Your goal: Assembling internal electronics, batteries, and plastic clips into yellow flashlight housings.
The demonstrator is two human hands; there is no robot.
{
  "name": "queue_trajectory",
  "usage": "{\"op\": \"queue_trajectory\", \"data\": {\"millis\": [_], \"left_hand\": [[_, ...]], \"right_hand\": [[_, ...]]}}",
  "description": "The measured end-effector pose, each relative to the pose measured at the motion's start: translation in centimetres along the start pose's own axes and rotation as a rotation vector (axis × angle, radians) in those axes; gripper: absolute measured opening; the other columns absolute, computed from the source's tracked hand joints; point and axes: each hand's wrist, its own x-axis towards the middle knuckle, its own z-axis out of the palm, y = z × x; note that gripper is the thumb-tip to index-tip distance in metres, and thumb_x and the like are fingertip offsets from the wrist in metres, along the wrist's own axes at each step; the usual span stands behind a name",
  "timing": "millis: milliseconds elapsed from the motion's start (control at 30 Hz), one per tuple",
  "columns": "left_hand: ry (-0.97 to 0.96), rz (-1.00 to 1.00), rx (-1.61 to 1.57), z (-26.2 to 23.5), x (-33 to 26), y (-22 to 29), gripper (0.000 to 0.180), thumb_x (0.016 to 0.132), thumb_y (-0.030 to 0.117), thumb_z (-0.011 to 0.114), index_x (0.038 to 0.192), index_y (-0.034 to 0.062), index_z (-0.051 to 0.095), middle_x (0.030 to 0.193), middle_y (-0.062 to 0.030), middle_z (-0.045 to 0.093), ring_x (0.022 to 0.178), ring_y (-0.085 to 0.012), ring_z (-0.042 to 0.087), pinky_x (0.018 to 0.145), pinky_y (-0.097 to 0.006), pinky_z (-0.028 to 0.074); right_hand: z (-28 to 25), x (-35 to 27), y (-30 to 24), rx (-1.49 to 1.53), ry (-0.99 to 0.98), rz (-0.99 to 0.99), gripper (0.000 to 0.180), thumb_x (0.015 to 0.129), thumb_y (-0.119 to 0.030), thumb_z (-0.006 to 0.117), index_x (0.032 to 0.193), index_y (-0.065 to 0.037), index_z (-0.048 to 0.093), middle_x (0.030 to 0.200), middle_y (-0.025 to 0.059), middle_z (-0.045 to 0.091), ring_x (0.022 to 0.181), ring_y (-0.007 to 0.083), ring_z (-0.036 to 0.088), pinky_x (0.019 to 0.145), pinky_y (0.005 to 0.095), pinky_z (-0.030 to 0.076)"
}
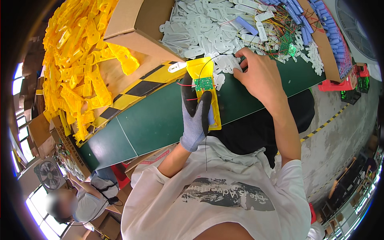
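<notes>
My left hand (193, 122), in a grey-blue glove with dark fingers, grips a yellow plastic housing (201, 68) held upright over the green tabletop (154, 126). Inside the housing sit a small green circuit board (204, 83) and a blue cylindrical battery (211, 116). Thin red and black wires stick out from it. My bare right hand (260, 76) reaches to the near edge of a heap of white plastic pieces (200, 30). Its thumb and fingers are curled round a white plastic piece (229, 64), partly hidden by them.
Yellow plastic housings (86, 48) are heaped at the left, beside a cardboard box (136, 30). Wired circuit boards (286, 46) and blue batteries (294, 12) lie at the far right. A striped black-and-yellow edge (140, 87) borders the tabletop. Another person (86, 200) sits at lower left.
</notes>
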Motion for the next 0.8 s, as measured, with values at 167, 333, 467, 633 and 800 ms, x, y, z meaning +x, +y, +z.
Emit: {"op": "queue_trajectory", "data": {"millis": [167, 333, 467, 633, 800], "left_hand": [[-0.051, 0.118, 0.044, 0.1, 0.6, -0.6, 0.067, 0.092, 0.005, 0.052, 0.148, 0.0151, 0.016, 0.119, -0.0100, 0.052, 0.095, -0.0139, 0.055, 0.077, -0.030, 0.049], [-0.085, 0.236, 0.213, 0.0, 1.5, -1.3, 0.062, 0.091, 0.001, 0.050, 0.146, 0.0122, 0.024, 0.125, -0.0112, 0.047, 0.100, -0.0158, 0.053, 0.083, -0.031, 0.047], [-0.080, 0.093, 0.157, 0.1, 1.7, -1.3, 0.041, 0.094, 0.008, 0.052, 0.133, 0.0088, 0.039, 0.113, -0.0093, 0.054, 0.092, -0.0138, 0.056, 0.075, -0.029, 0.049], [-0.020, -0.084, -0.030, 0.2, 2.3, -1.5, 0.029, 0.094, 0.016, 0.055, 0.121, 0.0103, 0.048, 0.093, -0.0066, 0.061, 0.073, -0.0128, 0.060, 0.058, -0.026, 0.051], [-0.115, -0.163, -0.135, 2.7, 3.2, -1.0, 0.021, 0.093, 0.012, 0.058, 0.113, 0.0076, 0.052, 0.095, -0.0028, 0.058, 0.074, -0.0096, 0.058, 0.060, -0.026, 0.050]], "right_hand": [[0.7, 0.6, -0.7, -0.061, 0.023, -0.025, 0.030, 0.074, -0.018, 0.071, 0.099, -0.004, 0.063, 0.075, 0.0114, 0.067, 0.068, 0.0285, 0.066, 0.066, 0.0370, 0.050], [0.8, 1.5, -0.6, -0.107, -0.040, -0.077, 0.028, 0.073, -0.018, 0.073, 0.093, 0.000, 0.064, 0.075, 0.0135, 0.067, 0.069, 0.0301, 0.066, 0.069, 0.0379, 0.051], [0.4, 1.2, 0.9, 0.172, -0.006, -0.138, 0.023, 0.073, -0.015, 0.073, 0.087, 0.000, 0.064, 0.071, 0.0128, 0.065, 0.063, 0.0259, 0.064, 0.064, 0.0346, 0.050], [-0.4, 0.3, 2.0, 0.548, -0.017, 0.055, 0.016, 0.075, -0.009, 0.070, 0.085, 0.000, 0.060, 0.063, 0.0058, 0.060, 0.053, 0.0133, 0.055, 0.052, 0.0283, 0.043], [0.6, -0.9, 4.1, 0.881, 0.022, 0.123, 0.017, 0.078, -0.007, 0.072, 0.086, -0.002, 0.058, 0.064, -0.0030, 0.057, 0.051, -0.0002, 0.047, 0.046, 0.0173, 0.032]]}}
